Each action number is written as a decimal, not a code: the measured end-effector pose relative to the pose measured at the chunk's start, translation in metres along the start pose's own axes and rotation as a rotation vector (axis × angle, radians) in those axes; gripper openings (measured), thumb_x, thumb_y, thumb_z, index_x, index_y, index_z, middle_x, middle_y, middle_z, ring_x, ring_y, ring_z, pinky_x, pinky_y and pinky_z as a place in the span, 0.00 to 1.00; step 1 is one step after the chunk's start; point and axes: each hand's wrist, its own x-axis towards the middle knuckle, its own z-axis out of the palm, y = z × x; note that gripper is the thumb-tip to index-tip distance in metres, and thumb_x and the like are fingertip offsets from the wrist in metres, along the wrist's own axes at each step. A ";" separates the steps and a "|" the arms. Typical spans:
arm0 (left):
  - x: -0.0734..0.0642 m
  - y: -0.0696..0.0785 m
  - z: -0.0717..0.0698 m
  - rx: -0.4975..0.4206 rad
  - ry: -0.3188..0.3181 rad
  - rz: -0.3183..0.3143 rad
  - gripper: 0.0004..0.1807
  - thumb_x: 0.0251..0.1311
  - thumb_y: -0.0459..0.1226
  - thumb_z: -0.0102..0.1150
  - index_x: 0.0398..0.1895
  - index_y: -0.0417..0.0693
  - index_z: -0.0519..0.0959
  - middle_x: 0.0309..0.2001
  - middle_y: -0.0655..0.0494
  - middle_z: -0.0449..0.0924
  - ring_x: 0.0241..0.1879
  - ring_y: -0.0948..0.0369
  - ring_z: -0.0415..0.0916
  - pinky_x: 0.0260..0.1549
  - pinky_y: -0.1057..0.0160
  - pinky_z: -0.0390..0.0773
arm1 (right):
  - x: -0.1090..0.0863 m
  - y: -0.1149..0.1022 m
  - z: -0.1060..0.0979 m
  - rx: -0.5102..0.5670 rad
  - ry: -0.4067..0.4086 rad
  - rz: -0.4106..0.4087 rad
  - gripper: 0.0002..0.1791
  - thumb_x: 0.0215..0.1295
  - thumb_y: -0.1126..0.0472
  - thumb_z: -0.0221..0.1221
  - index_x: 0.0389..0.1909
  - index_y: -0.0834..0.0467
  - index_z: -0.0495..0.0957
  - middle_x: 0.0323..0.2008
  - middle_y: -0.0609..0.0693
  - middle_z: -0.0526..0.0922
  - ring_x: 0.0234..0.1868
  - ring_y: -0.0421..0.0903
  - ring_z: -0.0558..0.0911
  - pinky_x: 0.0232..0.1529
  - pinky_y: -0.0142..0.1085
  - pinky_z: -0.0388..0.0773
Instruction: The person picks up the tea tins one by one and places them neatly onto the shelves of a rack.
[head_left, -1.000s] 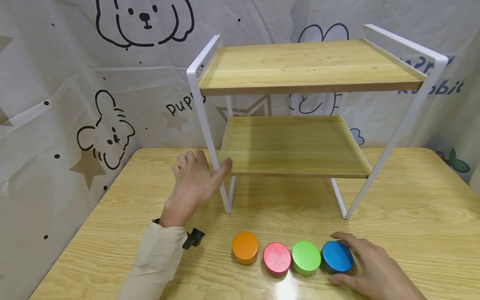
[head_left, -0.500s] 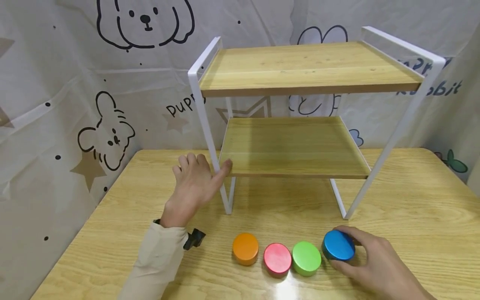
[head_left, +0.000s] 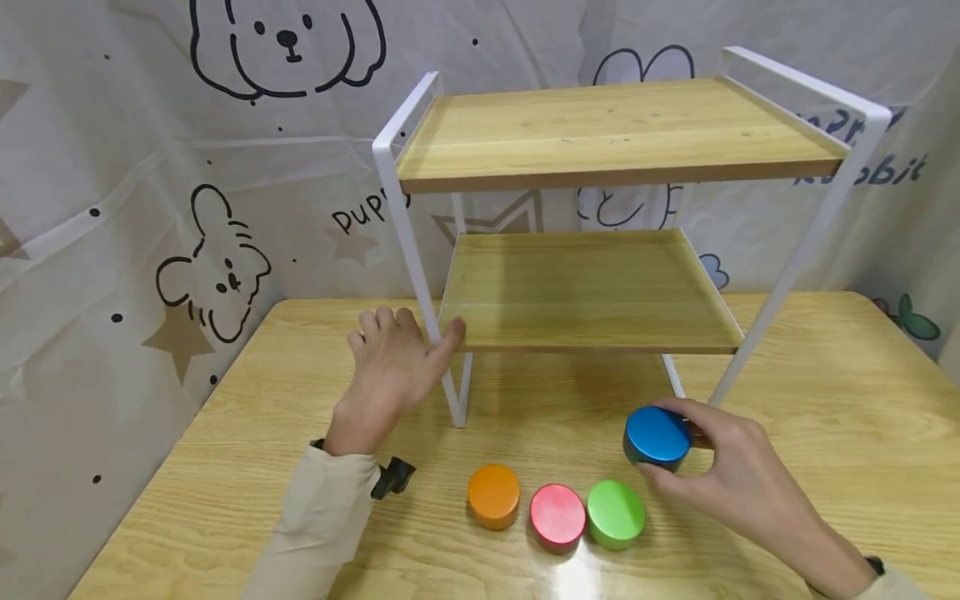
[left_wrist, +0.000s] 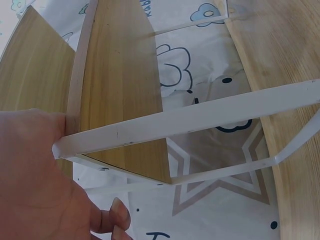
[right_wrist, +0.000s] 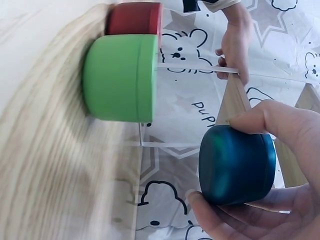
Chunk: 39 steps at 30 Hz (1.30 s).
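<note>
My right hand (head_left: pixel 738 467) grips a blue round lidded tin (head_left: pixel 657 435) by its sides, thumb and fingers opposed. The right wrist view shows that blue tin (right_wrist: pixel 237 165) raised off the table. On the tabletop stand a green tin (head_left: pixel 615 514), a red tin (head_left: pixel 557 517) and an orange tin (head_left: pixel 494 497). My left hand (head_left: pixel 390 367) holds the left front leg of a two-tier shelf rack (head_left: pixel 600 292), its thumb lying against the lower board's edge. In the left wrist view the leg (left_wrist: pixel 190 117) runs between the thumb side and the bent fingers.
The rack has a white frame and two wooden boards, the upper one (head_left: pixel 615 133) well above the lower. It stands on a wooden table (head_left: pixel 300 517). Behind hangs a printed cloth (head_left: pixel 315 150). A black wrist camera (head_left: pixel 393 477) sits on my left sleeve.
My right hand has taken hold of the blue tin and lifted it from the end of the row, moving it forward and slightly left toward the rack. The left hand stays at the leg.
</note>
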 end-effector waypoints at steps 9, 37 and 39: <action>-0.001 0.000 0.001 -0.010 0.004 0.004 0.34 0.66 0.63 0.36 0.27 0.39 0.66 0.33 0.42 0.60 0.37 0.45 0.54 0.39 0.49 0.53 | 0.005 -0.010 -0.002 0.020 -0.006 0.005 0.32 0.37 0.58 0.78 0.47 0.60 0.80 0.38 0.53 0.85 0.32 0.46 0.84 0.31 0.33 0.80; 0.000 0.001 0.000 0.002 0.005 0.015 0.34 0.66 0.63 0.35 0.28 0.39 0.66 0.33 0.42 0.61 0.37 0.45 0.54 0.39 0.50 0.53 | 0.044 -0.067 0.017 0.196 -0.030 -0.031 0.29 0.46 0.53 0.75 0.50 0.57 0.78 0.42 0.45 0.83 0.34 0.38 0.81 0.35 0.34 0.79; 0.000 0.001 0.000 0.009 0.006 0.017 0.34 0.66 0.63 0.34 0.28 0.39 0.66 0.33 0.42 0.61 0.37 0.45 0.54 0.39 0.50 0.53 | 0.048 -0.070 0.020 0.216 -0.026 -0.044 0.30 0.45 0.55 0.75 0.51 0.58 0.78 0.42 0.46 0.83 0.35 0.38 0.81 0.35 0.34 0.79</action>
